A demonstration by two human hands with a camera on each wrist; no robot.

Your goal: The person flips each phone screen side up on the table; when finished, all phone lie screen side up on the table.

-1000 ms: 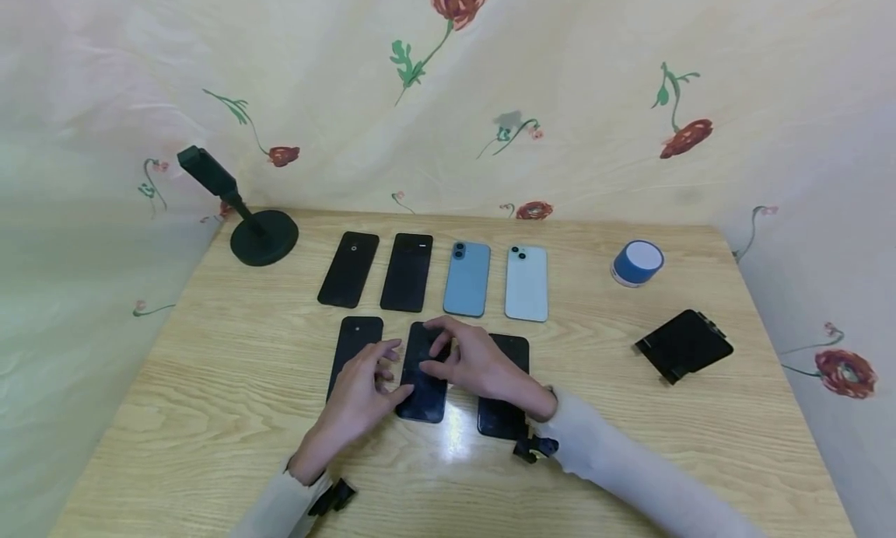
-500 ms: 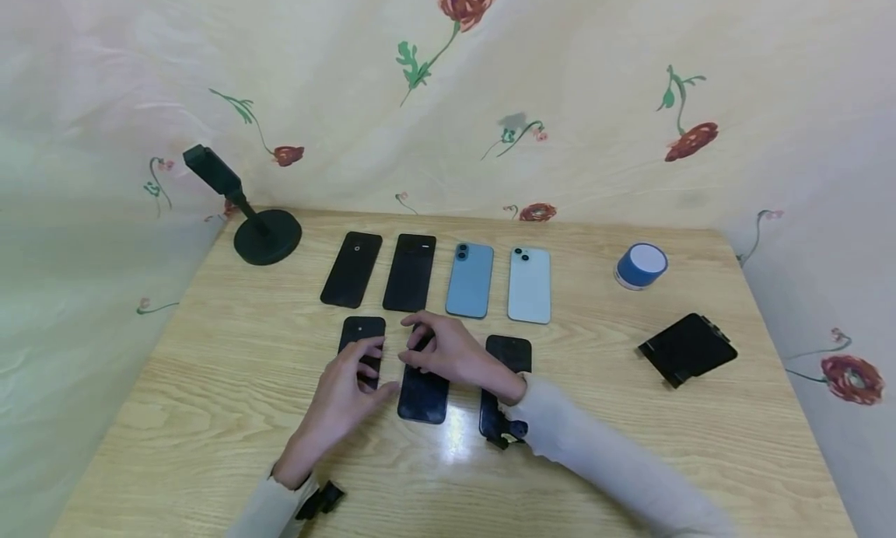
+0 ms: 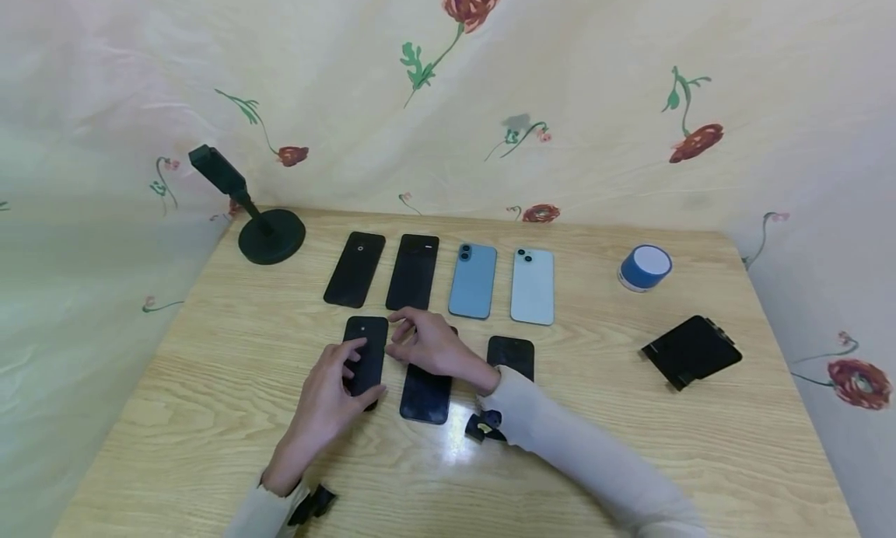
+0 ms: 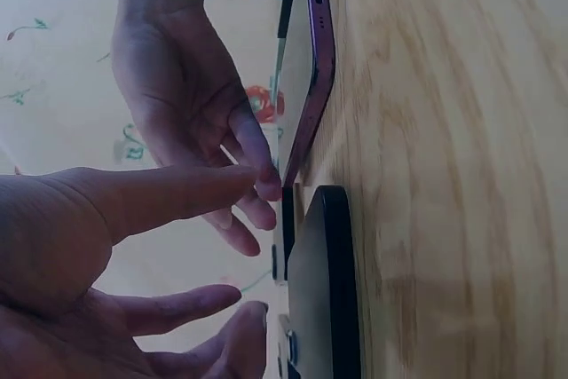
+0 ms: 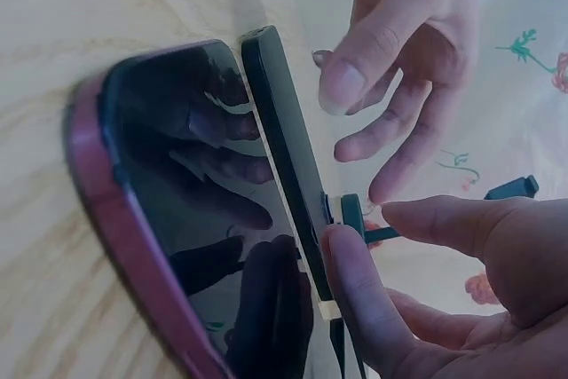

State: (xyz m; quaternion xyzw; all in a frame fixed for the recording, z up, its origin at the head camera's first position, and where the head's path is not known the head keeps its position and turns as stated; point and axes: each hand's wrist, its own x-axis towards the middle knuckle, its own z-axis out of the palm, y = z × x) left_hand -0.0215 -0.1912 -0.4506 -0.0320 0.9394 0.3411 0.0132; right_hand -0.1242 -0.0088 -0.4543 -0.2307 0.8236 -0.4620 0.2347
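On the table (image 3: 595,328), four phones (image 3: 472,283) were lined up behind three phones (image 3: 425,398). A stand (image 3: 271,239) was set to their left, near the back edge; to their right, a holder (image 3: 691,353) was placed before a cylinder (image 3: 645,269).

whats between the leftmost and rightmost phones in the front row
In the head view, a third dark phone lies between the leftmost phone and the rightmost phone, its upper part mostly covered by the right hand.
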